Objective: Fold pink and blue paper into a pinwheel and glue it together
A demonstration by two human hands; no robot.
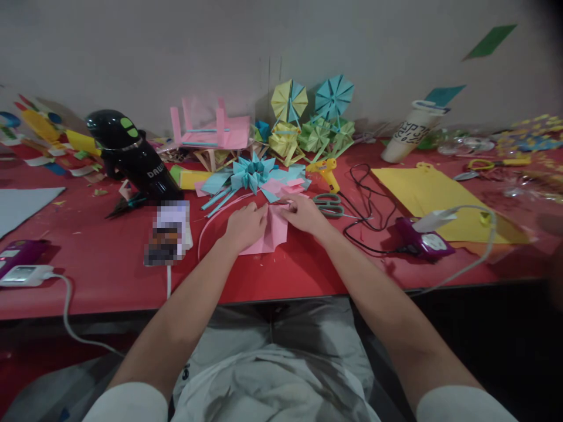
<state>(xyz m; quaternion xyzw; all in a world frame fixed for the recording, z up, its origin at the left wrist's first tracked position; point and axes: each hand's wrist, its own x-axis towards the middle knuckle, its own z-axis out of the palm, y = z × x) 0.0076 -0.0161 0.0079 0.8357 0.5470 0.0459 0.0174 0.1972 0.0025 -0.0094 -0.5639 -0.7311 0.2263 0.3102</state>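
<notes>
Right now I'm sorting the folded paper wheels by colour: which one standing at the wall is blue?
The right-hand wheel, all turquoise blue; the wheel beside it on the left is mostly yellow.

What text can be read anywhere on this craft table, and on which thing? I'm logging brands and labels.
"DAU", white letters cut off by the edge, on the black hair dryer.
Black markings on the white cup: too blurred to read.
Small screens on the purple devices and: too small to read.
Pink paper under both hands: no print.

Matt pink paper sheet (268,231) lies on a smooth, slightly glossy red table (109,258)
</notes>
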